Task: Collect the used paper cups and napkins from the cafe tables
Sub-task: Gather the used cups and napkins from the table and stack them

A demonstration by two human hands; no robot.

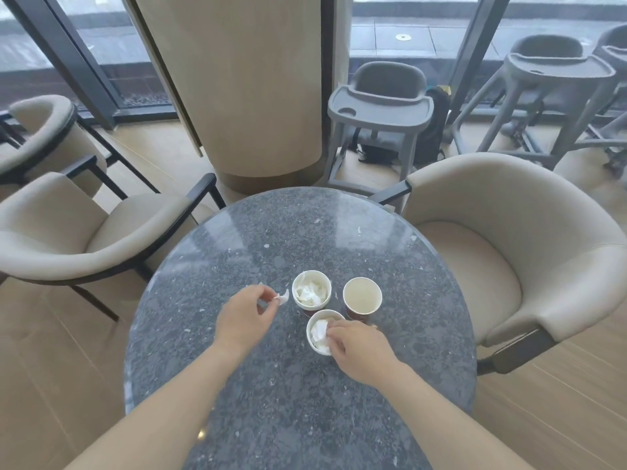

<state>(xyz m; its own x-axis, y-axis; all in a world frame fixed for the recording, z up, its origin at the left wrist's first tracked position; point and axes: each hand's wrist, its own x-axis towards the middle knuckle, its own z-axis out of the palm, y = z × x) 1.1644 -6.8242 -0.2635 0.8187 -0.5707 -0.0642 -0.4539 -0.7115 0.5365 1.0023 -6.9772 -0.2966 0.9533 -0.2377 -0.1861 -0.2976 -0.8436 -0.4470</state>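
Observation:
Three paper cups stand close together on the round dark speckled table (271,232). The far left cup (311,293) is stuffed with crumpled white napkins. The right cup (362,297) looks empty inside. The nearest cup (320,331) holds a white napkin. My left hand (246,317) pinches a small white napkin scrap (283,297) just left of the stuffed cup. My right hand (359,351) rests on the nearest cup's rim, fingers touching the napkin inside it.
Beige armchairs stand at the left (78,232) and right (509,252) of the table. A wide beige column (237,89) rises behind it. Grey high chairs (380,106) and a black bag stand by the windows.

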